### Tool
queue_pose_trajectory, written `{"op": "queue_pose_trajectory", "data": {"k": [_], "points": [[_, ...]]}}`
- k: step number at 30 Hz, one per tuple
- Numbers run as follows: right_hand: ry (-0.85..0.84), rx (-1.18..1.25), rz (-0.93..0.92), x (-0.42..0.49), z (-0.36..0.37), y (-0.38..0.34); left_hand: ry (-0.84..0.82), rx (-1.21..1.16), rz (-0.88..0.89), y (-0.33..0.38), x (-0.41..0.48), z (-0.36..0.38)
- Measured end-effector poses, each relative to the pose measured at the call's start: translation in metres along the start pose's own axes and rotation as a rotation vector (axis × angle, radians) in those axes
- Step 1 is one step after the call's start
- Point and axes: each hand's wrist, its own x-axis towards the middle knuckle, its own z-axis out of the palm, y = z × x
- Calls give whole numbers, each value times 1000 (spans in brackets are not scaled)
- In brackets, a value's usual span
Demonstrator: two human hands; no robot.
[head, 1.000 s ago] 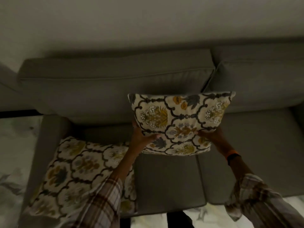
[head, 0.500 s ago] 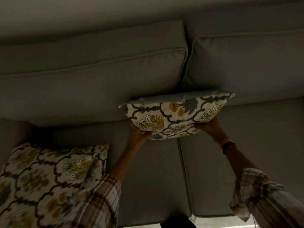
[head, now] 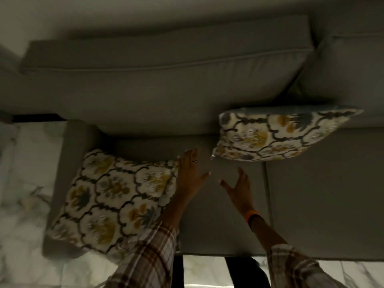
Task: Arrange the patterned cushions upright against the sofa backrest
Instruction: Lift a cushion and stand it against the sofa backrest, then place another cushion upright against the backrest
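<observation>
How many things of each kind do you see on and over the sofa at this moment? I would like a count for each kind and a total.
Patterned cushions: 2, one against the backrest, one flat by the armrest
Grey back cushions: 2, left, right
Hands: 2, left hand, right hand, both empty
Orange wristband: 1
Total: 7
</observation>
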Motion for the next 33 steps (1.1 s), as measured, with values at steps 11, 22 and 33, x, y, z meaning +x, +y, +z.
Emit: {"op": "queue_pose_trajectory", "data": {"k": [11,22,33], "points": [[-209,476,198,-111,244,-80,37,-14,-382,-282,-67,-139],[-133,503,235,-111,253,-120,29,-545,-774,-342,-47,-164],[40,399,-50,-99,8,-62,-169,-797,-486,-130,-51,-115]]}}
